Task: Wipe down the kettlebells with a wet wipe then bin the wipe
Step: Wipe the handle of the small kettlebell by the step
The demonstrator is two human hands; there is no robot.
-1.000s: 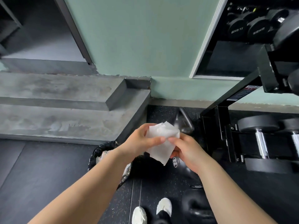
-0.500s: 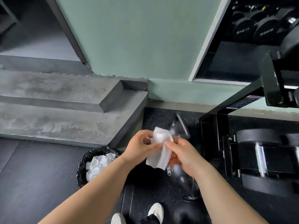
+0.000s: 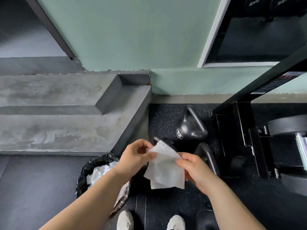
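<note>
A white wet wipe [image 3: 166, 170] hangs spread between my two hands in front of me. My left hand [image 3: 136, 156] pinches its upper left edge, and my right hand [image 3: 194, 168] pinches its right edge. Beyond the wipe, a black kettlebell [image 3: 191, 127] marked 12 stands on the speckled black floor. The handle of a second kettlebell [image 3: 207, 155] shows just right of the wipe, its body hidden by my right hand. A bin [image 3: 88, 168] lined with a black bag holds crumpled white wipes, below and left of my left forearm.
Grey concrete steps [image 3: 66, 117] rise on the left. A black dumbbell rack [image 3: 245, 130] with dumbbells stands on the right. A green wall [image 3: 132, 39] faces me. My white shoes [image 3: 124, 219] show at the bottom edge.
The wipe has been unfolded from a bunched shape to a wider sheet between my hands. My view has tilted down and nearer, so the kettlebell marked 12 shows above the wipe.
</note>
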